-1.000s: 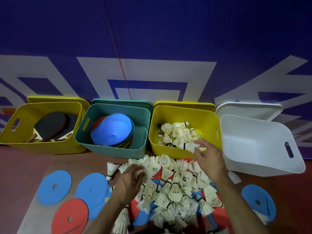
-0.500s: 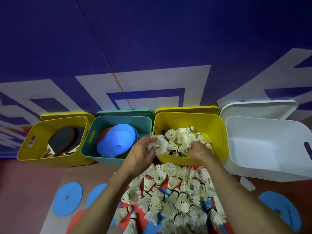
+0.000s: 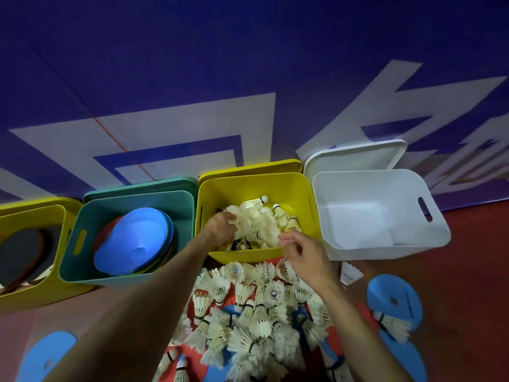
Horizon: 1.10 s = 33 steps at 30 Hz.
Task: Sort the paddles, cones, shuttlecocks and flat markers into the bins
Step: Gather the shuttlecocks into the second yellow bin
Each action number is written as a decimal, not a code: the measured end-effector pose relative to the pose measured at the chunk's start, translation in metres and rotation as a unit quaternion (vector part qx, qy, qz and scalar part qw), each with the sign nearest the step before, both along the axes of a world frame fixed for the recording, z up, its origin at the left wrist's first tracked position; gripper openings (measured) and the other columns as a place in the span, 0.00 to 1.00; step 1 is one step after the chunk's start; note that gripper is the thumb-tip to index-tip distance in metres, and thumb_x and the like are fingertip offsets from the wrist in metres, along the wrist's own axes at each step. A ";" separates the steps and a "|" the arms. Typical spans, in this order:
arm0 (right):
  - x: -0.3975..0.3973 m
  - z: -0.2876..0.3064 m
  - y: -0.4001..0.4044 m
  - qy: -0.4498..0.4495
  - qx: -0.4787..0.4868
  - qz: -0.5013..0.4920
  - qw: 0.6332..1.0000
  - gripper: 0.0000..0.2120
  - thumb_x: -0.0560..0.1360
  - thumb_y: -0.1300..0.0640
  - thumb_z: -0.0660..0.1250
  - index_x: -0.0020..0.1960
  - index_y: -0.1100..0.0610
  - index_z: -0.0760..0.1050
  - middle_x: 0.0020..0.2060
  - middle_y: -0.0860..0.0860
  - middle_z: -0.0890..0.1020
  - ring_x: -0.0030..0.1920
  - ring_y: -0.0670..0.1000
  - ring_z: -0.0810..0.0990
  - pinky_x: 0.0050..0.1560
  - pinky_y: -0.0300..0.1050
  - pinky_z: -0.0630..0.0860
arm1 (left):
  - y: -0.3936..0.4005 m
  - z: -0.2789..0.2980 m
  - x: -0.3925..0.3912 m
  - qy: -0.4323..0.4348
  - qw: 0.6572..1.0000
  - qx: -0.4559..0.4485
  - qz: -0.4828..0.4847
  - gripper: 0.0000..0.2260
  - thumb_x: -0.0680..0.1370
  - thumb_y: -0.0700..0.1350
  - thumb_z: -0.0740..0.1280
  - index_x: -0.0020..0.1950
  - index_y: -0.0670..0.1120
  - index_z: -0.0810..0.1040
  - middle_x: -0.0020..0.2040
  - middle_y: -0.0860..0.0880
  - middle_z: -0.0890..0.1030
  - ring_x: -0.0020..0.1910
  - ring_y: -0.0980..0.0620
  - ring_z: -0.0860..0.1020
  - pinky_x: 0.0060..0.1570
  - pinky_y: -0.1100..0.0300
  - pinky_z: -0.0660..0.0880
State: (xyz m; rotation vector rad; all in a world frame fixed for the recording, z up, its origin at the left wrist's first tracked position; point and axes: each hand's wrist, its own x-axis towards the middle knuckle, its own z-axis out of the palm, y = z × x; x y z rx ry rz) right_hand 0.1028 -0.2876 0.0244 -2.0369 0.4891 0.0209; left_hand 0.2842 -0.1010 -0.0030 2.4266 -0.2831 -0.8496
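The shuttlecocks are in two places: a small heap lies inside the middle yellow bin [image 3: 300,186], and a much bigger pile of shuttlecocks [image 3: 256,318] lies on the floor just in front of it, on top of some red and blue flat markers. The left hand [image 3: 220,228] is down inside the yellow bin, its fingers curled at the feathers of the shuttlecocks in the bin [image 3: 259,221] — it seems to hold a bunch, but I cannot tell if it grips or is letting go. The right hand [image 3: 303,252] hovers over the near rim of the bin with the fingers loosely bent, and nothing is visible in it

I judge the shuttlecocks very light and a little fragile: the feather skirts bend and break easily, and they catch in each other, so several come up together. It is better to scoop a loose handful or to take one at the cork end, without squeezing the feathers. The flat markers look thin and flexible, best lifted at an edge

Many things are hidden. The pile covers most of the markers below it, so their number is unclear. A dark object under the left hand cannot be identified. The paddles [image 3: 22,252] in the left yellow bin are cut by the frame edge, and the stack of cones [image 3: 132,244] in the green bin [image 3: 74,216] hides how many there are — the white bin [image 3: 429,232] shows no things inside
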 end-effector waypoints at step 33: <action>-0.087 -0.041 0.004 0.124 -0.054 0.005 0.991 0.17 0.81 0.56 0.61 0.69 0.54 0.75 0.68 0.48 0.76 0.60 0.49 0.80 0.65 0.41 0.72 | 0.020 -0.049 -0.150 -0.111 0.968 0.037 -0.222 0.13 0.79 0.46 0.62 0.62 0.55 0.78 0.74 0.56 0.68 0.57 0.49 0.81 0.54 0.56 0.77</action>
